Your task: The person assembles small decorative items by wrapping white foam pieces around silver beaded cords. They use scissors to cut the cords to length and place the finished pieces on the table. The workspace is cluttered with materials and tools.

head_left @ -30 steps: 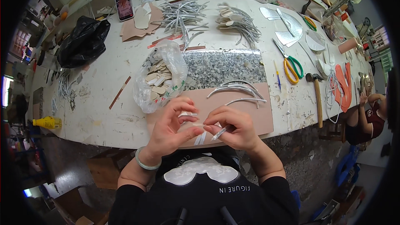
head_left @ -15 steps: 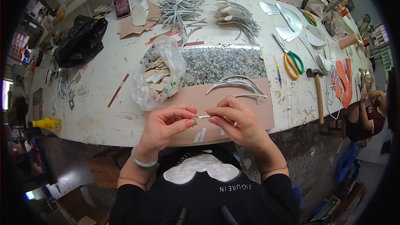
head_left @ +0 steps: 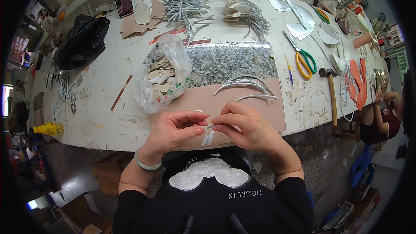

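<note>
My left hand (head_left: pixel 177 131) and my right hand (head_left: pixel 243 125) meet over the pinkish-brown board at the table's near edge, thumbs and forefingers closed. Between their fingertips is a thin silver strip (head_left: pixel 210 126), its end pinched by my right hand. A small pale tab (head_left: pixel 206 128) at the strip's other end is in my left fingers; most of both pieces is hidden by the fingers. Just below the fingertips, narrow white strips (head_left: pixel 207 139) lie on the board. Several curved silver strips (head_left: pixel 248 87) rest beyond my right hand.
A clear plastic bag (head_left: pixel 145 87) of beige pieces stands beyond my left hand. Bundles of silver strips (head_left: pixel 184 8) lie farther back. Scissors (head_left: pixel 299 54), a hammer (head_left: pixel 331 91) and orange material (head_left: pixel 356 84) are on the right, a black bag (head_left: pixel 82 43) on the left.
My fingertips have come closer together around the small silver strip, and less of it shows. A white strip behind my left hand has come into sight. The phone's screen has turned darker.
</note>
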Tool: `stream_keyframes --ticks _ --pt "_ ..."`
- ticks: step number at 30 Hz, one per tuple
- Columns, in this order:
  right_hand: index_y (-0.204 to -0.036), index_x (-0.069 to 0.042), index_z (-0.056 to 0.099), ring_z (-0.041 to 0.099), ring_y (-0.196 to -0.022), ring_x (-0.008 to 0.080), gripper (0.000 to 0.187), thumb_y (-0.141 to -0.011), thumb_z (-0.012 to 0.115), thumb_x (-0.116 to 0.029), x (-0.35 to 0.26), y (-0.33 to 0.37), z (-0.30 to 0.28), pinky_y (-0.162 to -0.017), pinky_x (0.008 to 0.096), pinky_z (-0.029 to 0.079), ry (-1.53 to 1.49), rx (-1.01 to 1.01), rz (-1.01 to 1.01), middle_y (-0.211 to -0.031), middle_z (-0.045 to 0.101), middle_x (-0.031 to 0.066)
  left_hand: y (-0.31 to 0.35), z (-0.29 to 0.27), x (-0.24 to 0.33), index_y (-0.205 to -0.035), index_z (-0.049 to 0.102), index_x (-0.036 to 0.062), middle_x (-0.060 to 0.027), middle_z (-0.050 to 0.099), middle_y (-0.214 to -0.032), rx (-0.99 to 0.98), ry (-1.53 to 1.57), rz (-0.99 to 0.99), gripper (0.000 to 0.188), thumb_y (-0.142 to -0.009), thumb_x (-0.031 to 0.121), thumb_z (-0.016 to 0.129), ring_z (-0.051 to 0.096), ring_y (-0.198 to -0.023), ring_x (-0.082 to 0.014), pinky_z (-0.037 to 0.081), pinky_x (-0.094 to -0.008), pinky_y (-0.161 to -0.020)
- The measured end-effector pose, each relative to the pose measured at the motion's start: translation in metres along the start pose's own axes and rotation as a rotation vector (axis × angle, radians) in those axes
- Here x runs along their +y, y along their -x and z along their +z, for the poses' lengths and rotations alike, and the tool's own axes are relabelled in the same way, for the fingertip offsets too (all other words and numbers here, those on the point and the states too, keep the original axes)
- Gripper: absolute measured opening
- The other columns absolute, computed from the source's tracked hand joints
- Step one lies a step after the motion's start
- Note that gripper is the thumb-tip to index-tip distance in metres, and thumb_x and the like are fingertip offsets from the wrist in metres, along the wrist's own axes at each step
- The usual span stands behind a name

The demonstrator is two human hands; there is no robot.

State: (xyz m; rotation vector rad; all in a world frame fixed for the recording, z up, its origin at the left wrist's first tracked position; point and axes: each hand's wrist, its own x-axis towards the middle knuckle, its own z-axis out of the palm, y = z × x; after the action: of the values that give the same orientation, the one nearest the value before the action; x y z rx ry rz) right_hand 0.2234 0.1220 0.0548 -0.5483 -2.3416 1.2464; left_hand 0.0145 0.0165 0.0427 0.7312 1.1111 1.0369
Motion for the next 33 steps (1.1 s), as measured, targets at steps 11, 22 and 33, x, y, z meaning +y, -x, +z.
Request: stream_keyframes --ticks 11,22,33 --pt "-0.092 -0.005 0.068 0.060 -0.068 0.0260 0.012 -0.083 0.070 -0.011 -0.001 -0.002 0.001 -0.061 0.0360 0.048 0.014 0.023 -0.004 -0.082 0.058 0.0084 -0.003 0.001 0.000 -0.119 0.061 -0.0034 -0.0070 0.067 -0.102 0.022 -0.005 0.010 0.033 -0.086 0.001 0.066 0.062 -0.095 -0.0104 0.050 -0.0235 -0.087" --pt "-0.092 -0.002 0.066 0.063 -0.074 0.0315 0.023 -0.082 0.070 -0.023 -0.002 -0.007 0.003 -0.064 0.0398 0.049 0.063 -0.120 -0.002 -0.087 0.063 0.0114 -0.001 0.004 -0.014 -0.121 0.060 -0.0026 -0.0080 0.066 -0.107 0.038 -0.094 0.152 0.034 -0.088 0.000 0.064 0.062 -0.099 -0.0119 0.051 -0.0254 -0.087" --pt "-0.079 -0.001 0.061 0.060 -0.071 0.0316 0.015 -0.084 0.065 -0.015 -0.003 -0.009 0.012 -0.062 0.0417 0.047 0.031 -0.206 -0.046 -0.075 0.058 0.0116 0.009 0.005 -0.015 -0.128 0.050 -0.0008 -0.0104 0.059 -0.115 0.060 -0.157 0.234 0.035 -0.094 0.006 0.054 0.062 -0.099 -0.0148 0.051 -0.0275 -0.086"
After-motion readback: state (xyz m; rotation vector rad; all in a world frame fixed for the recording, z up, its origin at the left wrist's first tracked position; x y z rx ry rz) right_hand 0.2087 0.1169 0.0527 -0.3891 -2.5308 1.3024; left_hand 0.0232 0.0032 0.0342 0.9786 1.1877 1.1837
